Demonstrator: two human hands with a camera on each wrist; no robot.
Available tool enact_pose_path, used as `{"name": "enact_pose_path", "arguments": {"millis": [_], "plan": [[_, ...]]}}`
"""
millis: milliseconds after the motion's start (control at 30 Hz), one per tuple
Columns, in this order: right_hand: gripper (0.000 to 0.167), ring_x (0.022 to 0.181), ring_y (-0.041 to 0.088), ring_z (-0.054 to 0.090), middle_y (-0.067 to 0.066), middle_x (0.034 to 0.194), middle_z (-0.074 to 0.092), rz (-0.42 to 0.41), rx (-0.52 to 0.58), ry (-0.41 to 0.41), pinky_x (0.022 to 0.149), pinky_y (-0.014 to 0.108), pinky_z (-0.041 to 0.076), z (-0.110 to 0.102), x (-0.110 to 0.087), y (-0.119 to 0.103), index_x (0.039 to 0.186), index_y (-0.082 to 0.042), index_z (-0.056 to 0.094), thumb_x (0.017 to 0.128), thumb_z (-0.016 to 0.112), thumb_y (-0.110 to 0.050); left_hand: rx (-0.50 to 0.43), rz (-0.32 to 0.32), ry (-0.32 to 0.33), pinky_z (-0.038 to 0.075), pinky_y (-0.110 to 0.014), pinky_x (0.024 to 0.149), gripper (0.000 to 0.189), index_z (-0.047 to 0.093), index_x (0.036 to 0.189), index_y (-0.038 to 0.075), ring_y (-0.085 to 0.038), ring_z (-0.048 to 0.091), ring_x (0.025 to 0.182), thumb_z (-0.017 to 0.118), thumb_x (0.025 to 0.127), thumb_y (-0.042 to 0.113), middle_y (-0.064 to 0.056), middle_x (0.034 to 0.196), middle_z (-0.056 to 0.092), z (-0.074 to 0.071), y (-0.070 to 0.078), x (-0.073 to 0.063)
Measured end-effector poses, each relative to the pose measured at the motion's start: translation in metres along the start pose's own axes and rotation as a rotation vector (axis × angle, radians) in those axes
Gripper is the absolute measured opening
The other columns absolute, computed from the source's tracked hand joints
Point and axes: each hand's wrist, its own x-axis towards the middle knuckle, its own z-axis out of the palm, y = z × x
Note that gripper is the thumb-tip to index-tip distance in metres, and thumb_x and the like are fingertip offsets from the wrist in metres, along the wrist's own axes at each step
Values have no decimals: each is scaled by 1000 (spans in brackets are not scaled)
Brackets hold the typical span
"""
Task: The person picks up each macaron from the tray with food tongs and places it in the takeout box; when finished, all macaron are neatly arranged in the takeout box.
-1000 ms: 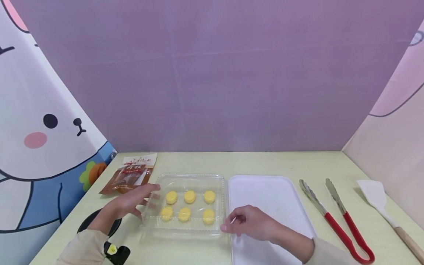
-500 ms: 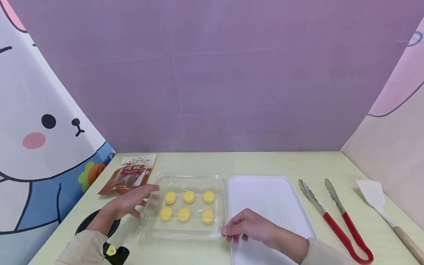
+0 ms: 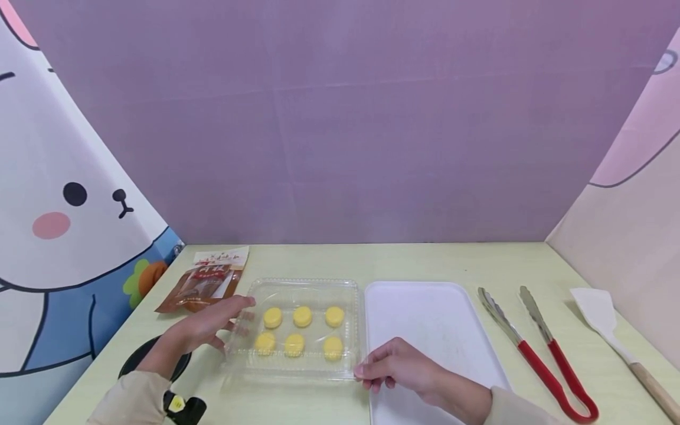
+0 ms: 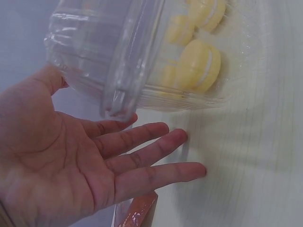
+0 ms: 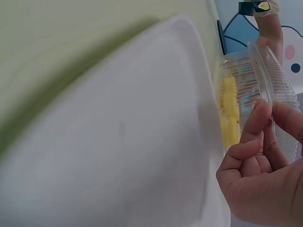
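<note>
A clear plastic clamshell box (image 3: 287, 370) with its lid down stands on the table in the head view. Through it show several yellow macarons (image 3: 302, 316) in two rows, their pale filling visible in the left wrist view. My left hand (image 3: 212, 321) is at the box's left side; the left wrist view shows its fingers (image 4: 156, 177) spread and straight, with the thumb partly hidden behind the lid. At the front right corner, my right hand (image 3: 398, 367) pinches the box's rim (image 5: 265, 85) between thumb and index finger, the other fingers curled beneath.
A white tray (image 3: 425, 313) lies right of the box, under my right forearm. Farther right are red-handled tongs (image 3: 542, 360) and a white spatula (image 3: 600, 313). A brown snack packet (image 3: 209, 280) lies behind my left hand; a black round object (image 3: 140, 354) is partly hidden by that wrist.
My right hand has changed its hold at the box's corner, its fingers now lower and gathered under the rim. The left hand and the box stay nearly in place.
</note>
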Motion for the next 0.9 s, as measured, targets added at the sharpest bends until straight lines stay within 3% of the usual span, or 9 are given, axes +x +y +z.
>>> {"name": "enact_pose_path", "arguments": {"millis": [267,367,533,700,800,900], "plan": [[33,67,9,57,-4,67,65,17,4,18,58,19,37,2,-1,3,93,14,71,93,70,-19,15,27,-9,56,-58,89,77,37,152,-5,-53,45,129,32,107,57,-35,151,37,-3,-11,-7],[34,67,9,57,-4,68,66,13,3,17,59,19,38,2,-2,2,93,14,71,94,70,-20,11,51,-45,55,-57,92,71,37,152,-5,-50,48,128,32,109,51,-34,150,39,-8,-17,-11],[34,68,10,58,-3,70,67,12,3,9,60,20,38,-1,-3,2,94,14,71,94,69,-20,15,77,-135,56,-56,92,57,43,146,-7,-40,56,120,44,109,36,-30,141,49,-16,-24,-20],[33,68,9,58,-3,71,68,15,9,-3,59,19,38,-2,-3,2,96,14,71,95,68,-19,19,33,-229,56,-54,92,58,46,144,-6,-30,59,112,56,102,34,-21,138,55,-22,-26,-31],[34,68,9,58,-3,72,68,10,6,-10,59,19,39,-1,-2,2,96,13,71,95,68,-20,26,0,-260,54,-55,94,66,45,145,-5,-27,59,111,61,99,40,-18,138,55,-24,-27,-36],[34,68,9,58,-3,72,68,5,1,-18,59,20,39,-1,-1,1,95,13,71,95,68,-20,42,-3,-294,54,-56,95,61,51,138,-3,-25,59,110,62,98,42,-13,130,60,-25,-28,-39]]}}
